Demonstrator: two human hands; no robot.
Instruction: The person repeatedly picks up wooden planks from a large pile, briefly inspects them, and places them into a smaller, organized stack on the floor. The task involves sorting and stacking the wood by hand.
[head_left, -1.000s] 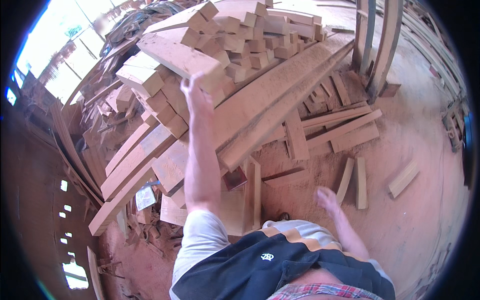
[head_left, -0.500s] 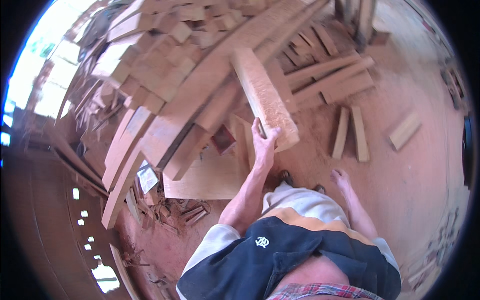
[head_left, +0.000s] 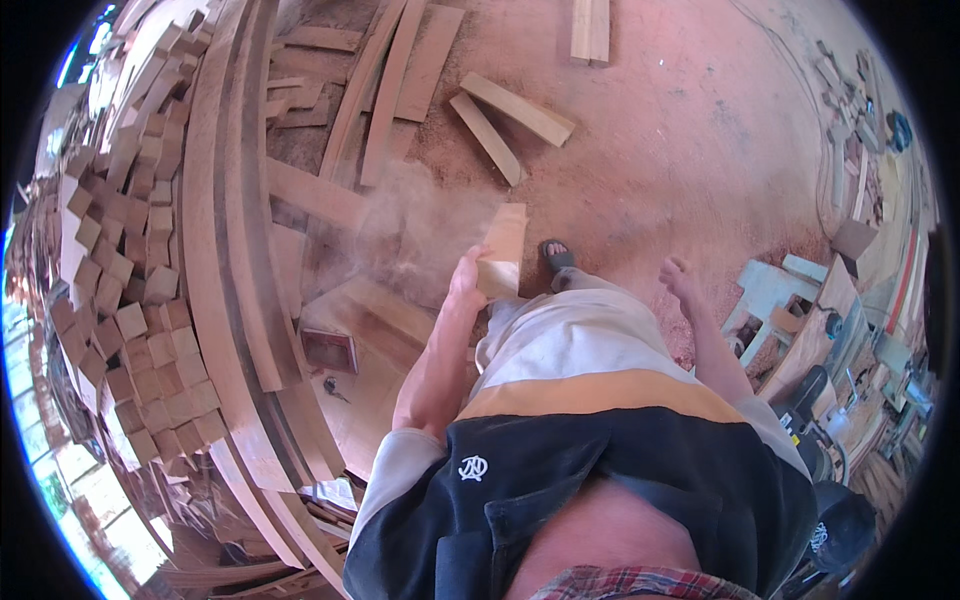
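My left hand (head_left: 468,280) is closed round the near end of a squared wooden block (head_left: 508,235), which is held beside my left thigh and points away from me. A pale haze of dust hangs just left of the block. Hanging free over the floor, my right hand (head_left: 677,277) has its fingers curled in, with nothing visible in them. Beyond my sandalled foot (head_left: 556,254), two wooden pieces (head_left: 515,108) lie at an angle to each other.
Long thick beams (head_left: 240,200) run along my left beside a stack of square-ended timber (head_left: 150,370). Loose boards (head_left: 400,90) lie ahead on the dusty floor (head_left: 680,130). A pale blue machine (head_left: 765,295) and a black cap (head_left: 840,528) are at the right.
The view has turned right, shifting the timber leftward. The block in my left hand has come down from over the beams to beside my leg, and dust now hangs in the air.
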